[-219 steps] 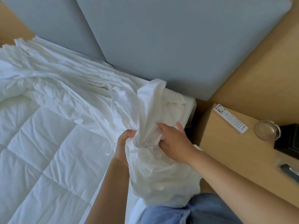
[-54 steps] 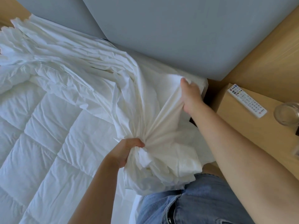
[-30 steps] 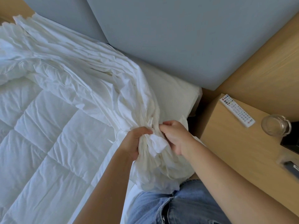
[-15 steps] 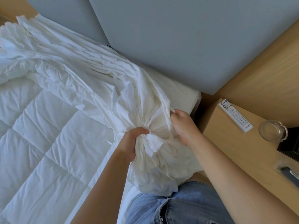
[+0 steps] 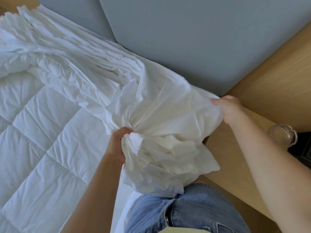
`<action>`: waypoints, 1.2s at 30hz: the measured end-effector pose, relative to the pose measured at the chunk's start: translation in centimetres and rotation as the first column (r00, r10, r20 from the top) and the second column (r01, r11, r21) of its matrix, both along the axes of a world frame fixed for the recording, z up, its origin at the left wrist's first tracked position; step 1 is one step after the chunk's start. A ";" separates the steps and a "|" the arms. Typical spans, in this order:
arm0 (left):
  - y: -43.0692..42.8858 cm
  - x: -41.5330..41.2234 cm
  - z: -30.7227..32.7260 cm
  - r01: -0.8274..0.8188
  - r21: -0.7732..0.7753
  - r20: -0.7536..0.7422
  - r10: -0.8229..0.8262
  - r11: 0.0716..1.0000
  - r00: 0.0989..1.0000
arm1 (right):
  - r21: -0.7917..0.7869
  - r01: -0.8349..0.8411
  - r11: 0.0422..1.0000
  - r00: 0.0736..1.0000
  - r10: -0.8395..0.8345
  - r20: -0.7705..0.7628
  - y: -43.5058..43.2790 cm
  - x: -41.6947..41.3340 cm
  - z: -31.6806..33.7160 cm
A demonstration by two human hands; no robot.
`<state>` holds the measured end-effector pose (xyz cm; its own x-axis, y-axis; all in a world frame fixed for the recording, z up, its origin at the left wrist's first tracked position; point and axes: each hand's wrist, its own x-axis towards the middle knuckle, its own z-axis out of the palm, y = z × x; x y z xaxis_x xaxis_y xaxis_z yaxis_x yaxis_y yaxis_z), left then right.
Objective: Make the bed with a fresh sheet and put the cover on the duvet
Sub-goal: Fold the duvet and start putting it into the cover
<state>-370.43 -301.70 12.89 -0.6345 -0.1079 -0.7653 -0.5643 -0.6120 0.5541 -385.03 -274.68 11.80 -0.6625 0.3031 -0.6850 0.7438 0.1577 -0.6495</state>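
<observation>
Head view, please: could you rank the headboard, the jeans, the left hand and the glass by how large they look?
1. headboard
2. jeans
3. left hand and glass: about alike, and the hand is nearer the camera, so I leave them unranked.

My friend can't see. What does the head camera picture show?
A person's left hand grips a bunched white duvet cover while the right hand pinches its edge, pulled out above a wooden nightstand. A quilted duvet lies spread out by a grey headboard.
</observation>
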 end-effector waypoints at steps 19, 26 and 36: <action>2.0 0.1 0.3 0.461 -0.003 0.103 -0.458 0.887 0.883 | 0.216 -0.347 0.913 0.847 0.404 -0.347 -5.8 3.4 0.8; 2.8 -1.0 -0.4 0.302 0.049 -0.010 -0.302 0.952 0.953 | 0.578 -0.441 0.686 0.623 0.698 -0.353 -8.9 7.9 2.8; 4.1 1.6 -2.0 0.122 0.333 -0.274 -0.028 0.935 0.961 | 0.183 -0.670 0.719 0.606 0.673 -0.423 -11.8 12.7 2.8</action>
